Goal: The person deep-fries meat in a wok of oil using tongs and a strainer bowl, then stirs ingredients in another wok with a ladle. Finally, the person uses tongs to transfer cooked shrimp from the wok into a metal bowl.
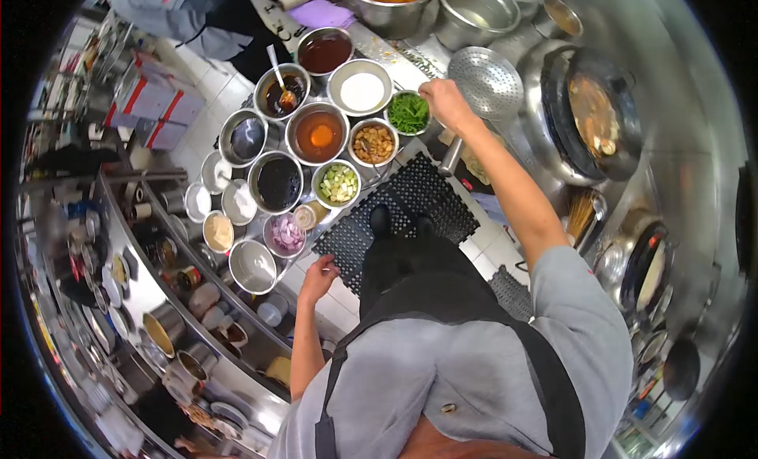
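My right hand (447, 105) reaches to the edge of a steel bowl of chopped greens (409, 113). Its fingers are drawn together; whatever lies between them is hidden. Just beyond this hand lies a perforated strainer (485, 82), its handle pointing back toward me. My left hand (319, 279) hangs low, fingers loosely apart, with nothing held that I can see. Nearest to it are a bowl of chopped purple onion (285, 235) and a shiny steel bowl (253, 267). Diced pale-green vegetable (339, 183) and browned bits (373, 143) fill bowls between the hands.
More bowls hold an egg yolk in liquid (320, 135), white powder (362, 92) and dark sauces (275, 182). On the right, a wok (594, 116) contains brownish liquid. Steel pots (478, 17) stand at the back. Black perforated mats (418, 198) cover part of the tiled floor. Another person (197, 21) stands at upper left.
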A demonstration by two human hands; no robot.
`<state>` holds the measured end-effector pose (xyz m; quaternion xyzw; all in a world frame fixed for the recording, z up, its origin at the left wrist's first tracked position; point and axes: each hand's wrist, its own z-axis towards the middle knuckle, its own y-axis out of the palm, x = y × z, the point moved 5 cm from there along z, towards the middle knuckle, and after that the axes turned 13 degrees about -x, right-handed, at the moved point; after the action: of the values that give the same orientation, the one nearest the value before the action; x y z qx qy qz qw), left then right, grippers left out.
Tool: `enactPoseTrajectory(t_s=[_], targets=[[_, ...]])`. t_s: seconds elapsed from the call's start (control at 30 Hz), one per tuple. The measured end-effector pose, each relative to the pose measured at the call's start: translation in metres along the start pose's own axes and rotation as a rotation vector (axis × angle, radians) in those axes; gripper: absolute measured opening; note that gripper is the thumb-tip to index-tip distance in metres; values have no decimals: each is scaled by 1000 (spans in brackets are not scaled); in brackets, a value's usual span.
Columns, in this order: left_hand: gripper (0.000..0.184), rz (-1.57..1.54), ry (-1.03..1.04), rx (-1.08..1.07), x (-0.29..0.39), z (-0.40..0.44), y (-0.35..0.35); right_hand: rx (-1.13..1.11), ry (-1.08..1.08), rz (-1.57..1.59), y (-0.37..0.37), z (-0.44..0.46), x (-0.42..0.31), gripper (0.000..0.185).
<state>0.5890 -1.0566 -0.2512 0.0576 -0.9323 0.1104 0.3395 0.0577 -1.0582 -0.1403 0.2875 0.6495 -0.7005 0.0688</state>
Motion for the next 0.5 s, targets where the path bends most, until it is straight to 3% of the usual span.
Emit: enactPoseTrajectory(t_s=[0.13,0.17,0.23,0.37,0.43,0.5], targets=[[51,99,102,-79,2,31,2,283,47,213,-103,-50,2,11],[51,49,108,-109,5,35,4,344,141,354,-149,-75,-10,10],[50,-40,113,-187,20,43,12,587,115,221,-226,-131,2,10],[49,-100,123,-298,114,43,36,1055,213,159,-336,-251,47,14],[48,-83,189,-336,160,55,56,1049,421,318,-340,-284,111,21],[47,37,329,-377,213,67,82,818,644,-343,-309,-304,215,36]])
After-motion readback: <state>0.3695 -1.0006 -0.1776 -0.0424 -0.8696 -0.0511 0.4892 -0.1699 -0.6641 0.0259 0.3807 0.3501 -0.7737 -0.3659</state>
